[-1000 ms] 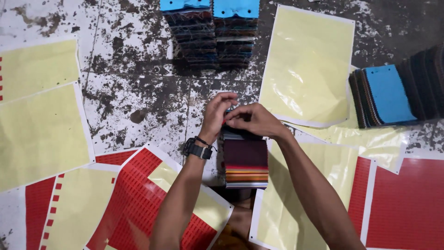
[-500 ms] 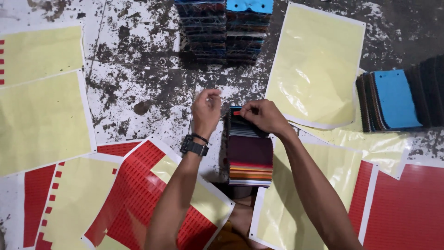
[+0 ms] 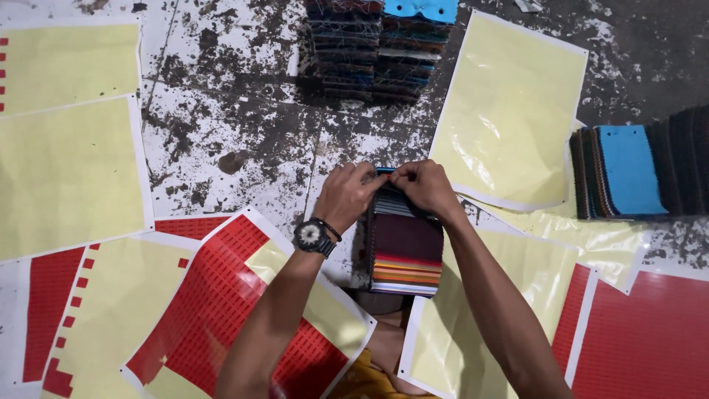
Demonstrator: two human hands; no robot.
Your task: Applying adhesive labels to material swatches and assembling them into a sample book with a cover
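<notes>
A stack of fabric swatches (image 3: 405,255) in maroon, orange and other colours lies on the stained floor in front of me. My left hand (image 3: 346,196), with a black wristwatch (image 3: 310,236), pinches the far end of the stack. My right hand (image 3: 425,188) grips the same far end from the right side, fingertips meeting the left hand's over a small blue edge.
Pale yellow backing sheets (image 3: 509,111) and red sticker sheets (image 3: 214,303) lie all around. Two tall swatch stacks with a blue top (image 3: 377,52) stand at the far side. More dark swatches with a blue one (image 3: 628,170) lie at the right.
My left hand, which had lifted away from the stack half a second ago, has come back to its far end beside my right hand. The view shifted slightly.
</notes>
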